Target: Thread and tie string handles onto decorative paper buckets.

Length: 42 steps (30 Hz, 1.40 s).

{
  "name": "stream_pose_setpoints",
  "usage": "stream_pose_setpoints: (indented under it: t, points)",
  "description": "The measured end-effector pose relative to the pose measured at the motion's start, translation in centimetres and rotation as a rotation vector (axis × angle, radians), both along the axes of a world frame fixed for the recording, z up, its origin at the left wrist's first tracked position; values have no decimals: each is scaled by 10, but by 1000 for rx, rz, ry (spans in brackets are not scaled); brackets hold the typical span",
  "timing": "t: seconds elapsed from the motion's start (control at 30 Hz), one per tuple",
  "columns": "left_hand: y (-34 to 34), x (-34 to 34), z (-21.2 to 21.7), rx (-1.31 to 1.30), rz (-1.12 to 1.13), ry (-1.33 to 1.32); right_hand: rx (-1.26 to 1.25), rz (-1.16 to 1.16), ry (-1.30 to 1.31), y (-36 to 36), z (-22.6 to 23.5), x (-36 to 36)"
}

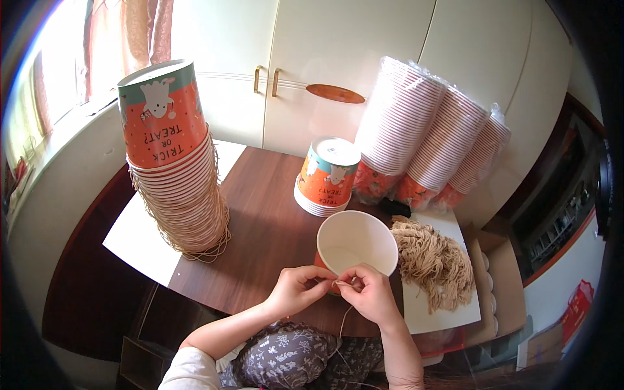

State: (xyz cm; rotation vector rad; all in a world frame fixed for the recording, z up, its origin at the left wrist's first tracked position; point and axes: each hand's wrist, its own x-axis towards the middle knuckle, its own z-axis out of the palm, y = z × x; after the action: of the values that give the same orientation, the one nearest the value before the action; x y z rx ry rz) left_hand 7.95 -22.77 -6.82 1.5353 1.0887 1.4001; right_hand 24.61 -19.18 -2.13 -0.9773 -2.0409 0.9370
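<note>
At upper left, a window (62,62), very bright with daylight, with pinkish patterned curtains (110,32); below it, a pale wall (62,179); behind the tabletop (257,201), tall glossy cream cupboard doors (354,39) with two gold-coloured handles (275,82) and, right of these, a brown oval inlay (335,93); on the tabletop surface, brown wood grain in the middle, white toward both ends; at far right, a dark opening (552,185) with brown edging.

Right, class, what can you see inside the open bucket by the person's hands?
The open bucket shows only its white inside. Its near inner side is hidden by its own front edge, which the right hand partly covers.
</note>
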Motion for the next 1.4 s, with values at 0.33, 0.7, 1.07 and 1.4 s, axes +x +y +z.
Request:
stream_pose_setpoints:
  t: [0.33, 0.7, 1.07, 1.4]
  points:
    - [1, 5, -3, -104, -79, -199, 42, -39, -21, 1, -3, -1]
    - [-2, 1, 4, -564, -233, -453, 119, -53, -31, 0, -2, -2]
    - [1, -3, -1, -759, -428, -806, 272, 65, 17, -2, -1, 4]
    - [1, -2, 3, -752, -395, -812, 562, -21, -68, -2, -12, 3]
